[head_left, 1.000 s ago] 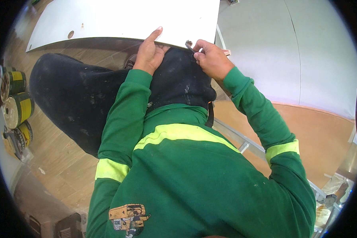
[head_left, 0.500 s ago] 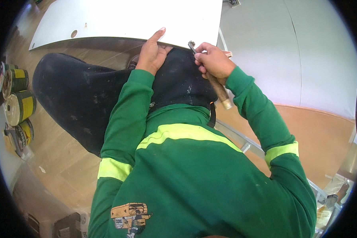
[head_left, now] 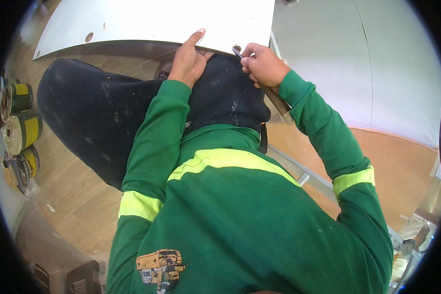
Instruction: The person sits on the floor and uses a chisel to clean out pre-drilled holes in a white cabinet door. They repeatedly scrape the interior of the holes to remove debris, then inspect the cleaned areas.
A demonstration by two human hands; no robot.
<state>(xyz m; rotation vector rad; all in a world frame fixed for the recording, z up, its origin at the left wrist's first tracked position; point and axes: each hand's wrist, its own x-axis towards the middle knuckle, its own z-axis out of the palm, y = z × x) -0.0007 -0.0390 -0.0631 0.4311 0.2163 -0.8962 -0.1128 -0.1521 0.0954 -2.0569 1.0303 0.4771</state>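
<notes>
A white panel (head_left: pixel 161 19) with round holes along its near edge lies across the far side of my lap. My left hand (head_left: pixel 187 63) grips that edge, thumb on the upper face and fingers curled underneath. In my right hand (head_left: pixel 266 64) is a wooden-handled tool (head_left: pixel 278 104) with a narrow, curved metal end. Its metal tip rests at a small, rough-edged hole near the panel's right corner. The fist covers the middle of the tool, and its handle points back toward my right forearm.
Several black-and-yellow cylindrical tins (head_left: pixel 23 131) stand on the wood-look floor (head_left: pixel 73 196) at the left. An aluminium ladder (head_left: pixel 304 177) lies low on my right. Beyond it are a brown sheet (head_left: pixel 377 171) and a pale grey wall panel (head_left: pixel 328 63).
The wooden handle has swung slightly right and up toward my forearm, and my right hand has risen a little. My left hand keeps its grip on the panel edge.
</notes>
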